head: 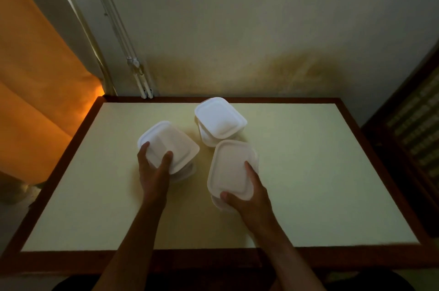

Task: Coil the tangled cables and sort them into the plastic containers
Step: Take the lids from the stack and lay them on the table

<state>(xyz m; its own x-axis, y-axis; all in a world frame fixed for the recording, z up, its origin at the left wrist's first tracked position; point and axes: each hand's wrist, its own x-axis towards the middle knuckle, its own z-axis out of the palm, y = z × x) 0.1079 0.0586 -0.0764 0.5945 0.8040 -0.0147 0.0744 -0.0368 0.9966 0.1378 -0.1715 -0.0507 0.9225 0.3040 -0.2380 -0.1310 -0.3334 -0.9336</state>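
A: Item one?
B: Left hand [154, 172], left of centre frame. Thumb and fingers curled over the near edge of the left container [169, 145], white plastic, lid on, tilted; grip closed on it.

A: Item two?
B: Right hand [247, 192], lower centre. Thumb on the near corner, fingers along the right side of the right container [231, 167], white, lidded; grip closed on it. Whether it is resting on the surface or lifted, cannot tell.

A: Item three?
B: Far container [219, 119], upper centre, white, lidded, held by no hand. It stands just beside the right container, possibly touching at the corner; well apart from neither. It seems to sit on a second tub beneath, unclear.

A: Support?
B: Table [320, 183], cream top with dark wooden border, filling the lower half of the frame.

A: Surroundings?
B: Orange curtain [35, 77] at the left edge, white conduit pipes [140, 77] running down the wall to the table's far edge, dark furniture [415, 129] at the right edge.

A: Cables?
B: None visible; container contents hidden by lids.
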